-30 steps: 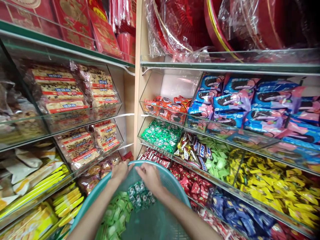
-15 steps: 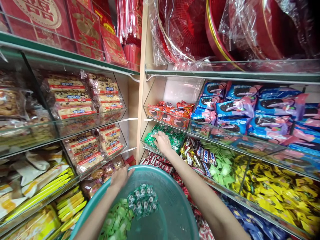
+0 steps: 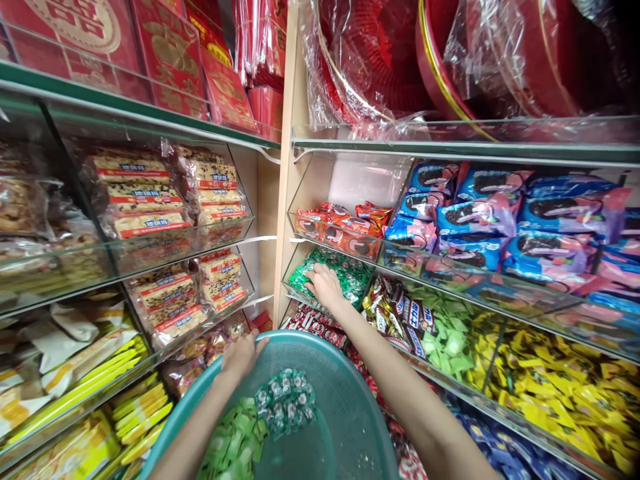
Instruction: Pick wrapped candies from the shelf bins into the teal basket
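Observation:
A green plastic basin [image 3: 345,373] is below me, and my left hand [image 3: 241,357] is closed over its far left rim. Inside it, dark green shiny wrapped candies [image 3: 286,402] lie beside light green wrapped candies [image 3: 235,443]. My right hand [image 3: 325,287] reaches over the basin into a clear shelf bin of green-wrapped candies [image 3: 353,272]. Its fingers are bent down onto these candies, with the tips partly hidden among the wrappers.
Glass shelf edges run above and below my right hand. Beside that bin are chocolate bars [image 3: 413,320], light green candies [image 3: 445,333] and yellow packets [image 3: 565,387]. Above lie orange packets [image 3: 345,223] and blue cookie packets [image 3: 470,217]. Packed snack bars [image 3: 143,193] fill the left shelves.
My right hand has shifted very slightly left over the green-wrapped candies, its fingers still bent down among them. My left hand and the basin stay in place.

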A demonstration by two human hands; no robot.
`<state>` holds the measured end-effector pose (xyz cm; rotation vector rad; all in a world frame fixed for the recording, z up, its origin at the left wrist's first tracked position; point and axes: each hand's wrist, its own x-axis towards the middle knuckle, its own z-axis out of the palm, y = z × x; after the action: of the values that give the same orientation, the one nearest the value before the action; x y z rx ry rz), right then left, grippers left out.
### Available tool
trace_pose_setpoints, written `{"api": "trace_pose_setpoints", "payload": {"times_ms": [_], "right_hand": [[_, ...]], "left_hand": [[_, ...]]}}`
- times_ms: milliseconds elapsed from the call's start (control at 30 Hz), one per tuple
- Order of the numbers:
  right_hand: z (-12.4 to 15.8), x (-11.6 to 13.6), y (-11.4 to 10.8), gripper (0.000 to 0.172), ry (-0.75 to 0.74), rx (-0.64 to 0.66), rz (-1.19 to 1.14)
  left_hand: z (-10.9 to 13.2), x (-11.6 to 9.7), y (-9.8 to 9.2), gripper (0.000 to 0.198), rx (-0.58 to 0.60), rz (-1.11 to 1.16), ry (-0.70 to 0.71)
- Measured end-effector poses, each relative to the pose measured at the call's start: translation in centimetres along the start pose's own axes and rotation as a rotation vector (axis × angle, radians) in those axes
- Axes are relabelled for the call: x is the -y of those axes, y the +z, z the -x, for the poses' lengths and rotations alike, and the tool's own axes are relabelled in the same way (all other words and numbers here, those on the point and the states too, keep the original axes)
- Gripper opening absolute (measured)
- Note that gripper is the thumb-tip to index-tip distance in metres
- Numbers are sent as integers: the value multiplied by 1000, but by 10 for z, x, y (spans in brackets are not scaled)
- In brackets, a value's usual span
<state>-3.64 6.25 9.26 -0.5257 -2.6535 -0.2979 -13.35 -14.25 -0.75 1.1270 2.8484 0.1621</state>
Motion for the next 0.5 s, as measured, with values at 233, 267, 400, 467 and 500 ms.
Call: {"api": "trace_pose_setpoints", "payload": {"times_ms": [233,267,400,467,500], "right_hand": [[-2,1,-2,23,-28,14,-17],[-3,1,-1,23,-32,12,-14],[-6,1,3,23,-52,26,-6],[-6,1,4,22,-54,35,-4],[-6,1,4,21,-53,39,-5]], "left_hand": [[2,-2,-4,50,14,25,-12],[2,-2,-4,50,15,25,-14],[1,0,-3,49,16,28,-14],[0,1,-2,49,6,28,-9],[0,2,-1,49,0,26,-6]]}}
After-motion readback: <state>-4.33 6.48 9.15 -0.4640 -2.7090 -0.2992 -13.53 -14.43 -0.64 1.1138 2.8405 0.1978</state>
